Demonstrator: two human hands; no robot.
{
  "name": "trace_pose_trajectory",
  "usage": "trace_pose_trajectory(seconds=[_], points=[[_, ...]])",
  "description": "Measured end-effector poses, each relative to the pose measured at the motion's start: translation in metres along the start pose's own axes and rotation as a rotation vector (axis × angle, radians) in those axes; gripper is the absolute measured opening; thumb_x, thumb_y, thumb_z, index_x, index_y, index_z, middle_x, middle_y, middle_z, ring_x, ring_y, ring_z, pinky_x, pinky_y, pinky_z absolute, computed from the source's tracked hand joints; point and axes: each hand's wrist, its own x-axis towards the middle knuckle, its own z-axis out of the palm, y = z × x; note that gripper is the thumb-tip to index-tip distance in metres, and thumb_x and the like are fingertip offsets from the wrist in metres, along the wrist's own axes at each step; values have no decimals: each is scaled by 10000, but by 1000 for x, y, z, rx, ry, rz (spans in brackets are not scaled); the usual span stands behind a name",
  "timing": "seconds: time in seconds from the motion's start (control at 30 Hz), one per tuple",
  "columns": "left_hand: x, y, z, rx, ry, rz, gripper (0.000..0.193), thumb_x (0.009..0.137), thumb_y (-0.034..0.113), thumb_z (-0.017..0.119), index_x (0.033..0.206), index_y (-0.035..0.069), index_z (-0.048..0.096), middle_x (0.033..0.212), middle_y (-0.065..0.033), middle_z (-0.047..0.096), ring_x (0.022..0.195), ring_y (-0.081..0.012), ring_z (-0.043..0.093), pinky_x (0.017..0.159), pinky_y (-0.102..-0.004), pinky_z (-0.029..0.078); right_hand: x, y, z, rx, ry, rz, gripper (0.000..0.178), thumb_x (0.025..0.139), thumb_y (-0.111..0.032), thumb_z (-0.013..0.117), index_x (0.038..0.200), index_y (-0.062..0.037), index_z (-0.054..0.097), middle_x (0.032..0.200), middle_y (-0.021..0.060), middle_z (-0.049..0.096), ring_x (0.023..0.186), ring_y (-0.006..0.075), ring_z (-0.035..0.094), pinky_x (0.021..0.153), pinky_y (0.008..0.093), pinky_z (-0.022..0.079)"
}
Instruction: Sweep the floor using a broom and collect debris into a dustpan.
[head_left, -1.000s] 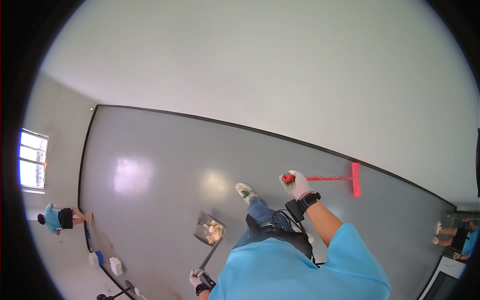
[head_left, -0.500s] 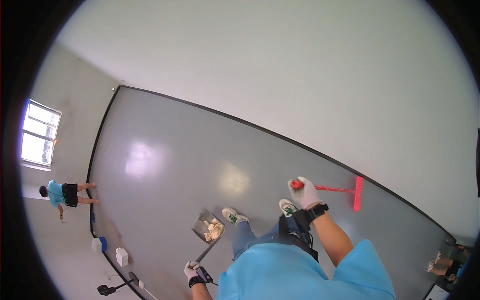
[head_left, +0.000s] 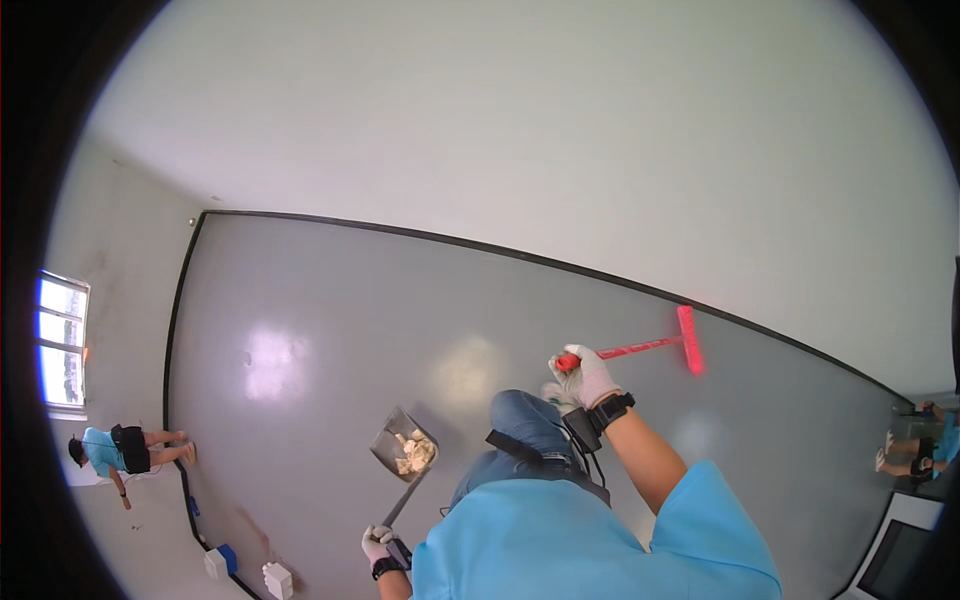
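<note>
My right hand (head_left: pixel 588 380), in a white glove, is wrapped around the red end of a broom handle. The red broom (head_left: pixel 640 348) reaches out to the right, and its bristled head (head_left: pixel 690 340) is close to the black strip along the wall's foot. At the lower left, my gloved left hand (head_left: pixel 378 543) grips the long handle of a grey dustpan (head_left: pixel 388 462). Several crumpled cream-coloured pieces (head_left: pixel 414 452) lie inside the pan. One of my knees (head_left: pixel 525 420) is bent forward between the two tools, and a shoe shows partly behind my right hand.
A grey shiny floor (head_left: pixel 350 320) meets a pale wall (head_left: pixel 520 120) along a black skirting strip. One person (head_left: pixel 125 449) stands at the far left near a window; another (head_left: pixel 925 450) is at the right edge. White boxes (head_left: pixel 277 580) stand lower left, a dark-screened unit (head_left: pixel 900 550) lower right.
My view has turned and one leg has come forward. The broom, still in my right hand, has shifted left and farther away in view. The dustpan stays in my left hand.
</note>
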Motion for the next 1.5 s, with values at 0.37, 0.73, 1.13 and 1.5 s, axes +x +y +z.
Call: trace_pose_trajectory(seconds=[0.37, 0.73, 1.13, 1.5], points=[[3, 29, 115, -129, 67, -130, 249, 672, 203, 422, 472, 127, 296, 408, 36, 309, 321, -82, 257, 312, -205, 210, -25, -27, 32, -33, 180, -32, 72, 662, -53, 465, 679, -28, 400, 623, 69, 450, 559, 168, 474, 538, 252, 464], [-61, 54, 115, -66, 29, -39, 240, 686, 192, 414, 491, 132, 288, 441, 35, 302, 342, -78, 251, 305, -195, 202, -16, 7, 64, 88, 226, -59, 59, 681, -53, 453, 665, -7, 419, 624, 78, 477, 555, 179, 492, 561, 280, 478], [-44, 43, 102, -127, 70, -56, 265, 700, 225, 391, 466, 139, 302, 417, 23, 340, 315, -79, 269, 290, -195, 216, -15, -15, 41, 108, 166, -82, 32, 667, -31, 459, 653, -5, 445, 616, 69, 503, 546, 156, 510, 574, 257, 483], [-35, 79, 120, -121, 18, -63, 220, 680, 189, 395, 487, 120, 316, 422, 8, 360, 339, -83, 328, 287, -181, 242, -40, 14, 94, 11, 140, -142, 35, 659, -35, 468, 666, -22, 436, 600, 55, 487, 539, 148, 504, 559, 249, 483]])
